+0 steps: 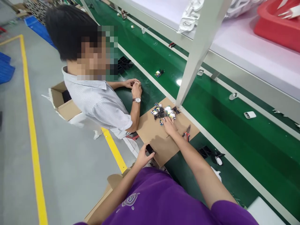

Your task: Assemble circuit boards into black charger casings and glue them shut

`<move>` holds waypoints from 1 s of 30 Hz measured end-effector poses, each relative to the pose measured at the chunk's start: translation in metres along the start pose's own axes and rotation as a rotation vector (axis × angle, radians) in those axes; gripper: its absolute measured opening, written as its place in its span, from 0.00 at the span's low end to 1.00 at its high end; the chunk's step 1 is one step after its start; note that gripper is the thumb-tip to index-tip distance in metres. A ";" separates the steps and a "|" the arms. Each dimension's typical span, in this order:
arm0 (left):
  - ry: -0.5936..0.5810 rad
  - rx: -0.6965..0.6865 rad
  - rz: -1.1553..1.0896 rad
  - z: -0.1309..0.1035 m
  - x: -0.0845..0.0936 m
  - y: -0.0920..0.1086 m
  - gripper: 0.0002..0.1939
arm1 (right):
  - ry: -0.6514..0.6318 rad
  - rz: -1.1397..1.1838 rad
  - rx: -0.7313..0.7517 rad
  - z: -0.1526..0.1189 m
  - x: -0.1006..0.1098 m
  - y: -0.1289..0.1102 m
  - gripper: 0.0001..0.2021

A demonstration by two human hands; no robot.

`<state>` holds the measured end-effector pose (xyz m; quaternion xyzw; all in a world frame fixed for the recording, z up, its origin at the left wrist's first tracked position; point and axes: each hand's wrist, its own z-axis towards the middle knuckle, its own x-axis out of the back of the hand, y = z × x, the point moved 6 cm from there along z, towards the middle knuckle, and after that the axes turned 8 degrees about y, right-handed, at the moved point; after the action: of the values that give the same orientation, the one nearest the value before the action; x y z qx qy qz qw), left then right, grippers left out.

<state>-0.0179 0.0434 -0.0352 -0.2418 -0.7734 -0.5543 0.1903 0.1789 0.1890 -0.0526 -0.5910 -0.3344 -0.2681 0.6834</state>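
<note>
Left hand [143,157] clasps a black rectangular case [149,149]; right hand [170,126], pinch unclear, touches the multicoloured circuit-board heap's [159,111] near edge

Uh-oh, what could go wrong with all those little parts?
The left hand holds a black piece near the edge of the cardboard, so it might fall. The right hand, at the pile of small parts, could scatter some. The pliers beside the right arm might get bumped.

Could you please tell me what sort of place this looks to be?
Probably a factory assembly area: there is a long green work surface, a pile of small electronic parts with red-handled pliers nearby, and a yellow floor line.
</note>
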 end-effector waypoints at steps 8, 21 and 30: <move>0.103 0.022 -0.030 -0.003 0.020 -0.003 0.21 | -0.131 0.207 -0.070 0.011 0.000 0.001 0.16; -0.225 -0.458 -0.093 -0.010 -0.008 0.157 0.31 | 0.046 0.786 -0.423 -0.168 0.129 -0.024 0.29; -0.631 -1.011 -0.134 -0.064 -0.076 0.267 0.40 | 0.040 0.805 -0.477 -0.246 0.222 -0.013 0.25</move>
<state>0.2019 0.0423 0.1461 -0.4060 -0.4465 -0.7656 -0.2227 0.3440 -0.0492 0.1086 -0.8090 0.0056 -0.0623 0.5844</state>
